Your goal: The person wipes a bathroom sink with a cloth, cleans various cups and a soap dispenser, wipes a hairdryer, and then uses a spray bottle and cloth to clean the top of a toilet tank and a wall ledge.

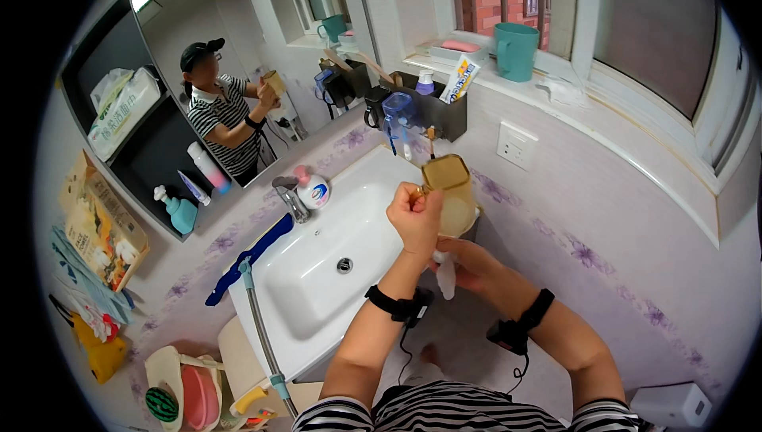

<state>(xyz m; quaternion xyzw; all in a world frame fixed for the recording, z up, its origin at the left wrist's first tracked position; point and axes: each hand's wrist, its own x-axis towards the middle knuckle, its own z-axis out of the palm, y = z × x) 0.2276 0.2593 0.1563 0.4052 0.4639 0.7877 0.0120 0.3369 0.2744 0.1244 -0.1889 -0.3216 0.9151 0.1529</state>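
Both the left hand and the right hand are curled: the left grips a translucent amber mug, apparently by its handle, which likely steadies it and leaves its walls uncovered; the right gathers a white tissue or cloth, its exact pinch partly hidden. The mug lies just beyond the right hand, right of the left fist, beside the washbasin.

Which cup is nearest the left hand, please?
The amber cup, held by the left hand; the teal cup is on the windowsill, the blue cup and black cup beside the grey caddy.
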